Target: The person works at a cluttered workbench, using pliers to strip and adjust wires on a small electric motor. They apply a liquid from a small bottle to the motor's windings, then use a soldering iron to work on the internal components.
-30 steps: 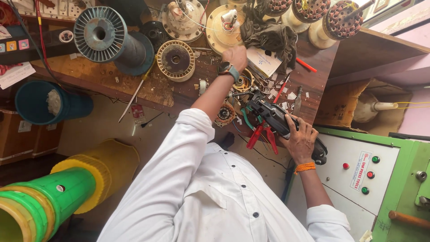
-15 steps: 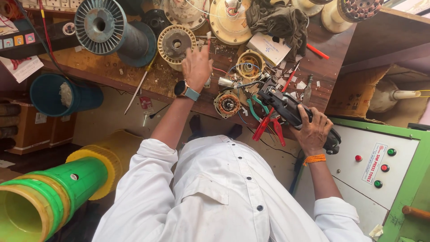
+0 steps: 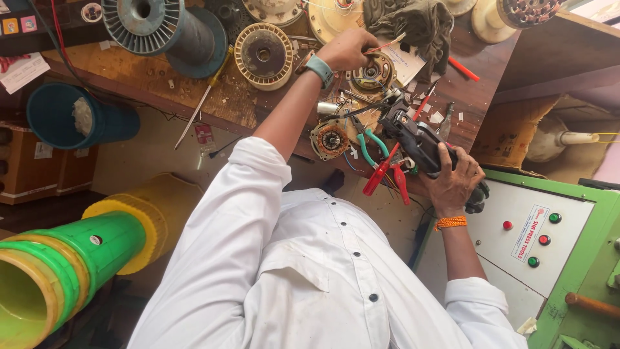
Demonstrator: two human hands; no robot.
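Left hand [image 3: 345,48]: shifted rightward since the earlier frame, fingers pinching a thin pale strip [image 3: 382,45] above the round wound motor stator [image 3: 371,72] on the cluttered wooden surface [image 3: 155,81]. Right hand [image 3: 455,178]: wrapped around the black power tool [image 3: 416,139], steadied there.

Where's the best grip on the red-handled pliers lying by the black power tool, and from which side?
Take the red-handled pliers by the two red grips, coming from the bench's near edge. The handles splay open toward the person and overhang the edge, so they look free, while the jaw end is tucked under the black power tool held by the right hand and crowded by green-handled pliers.
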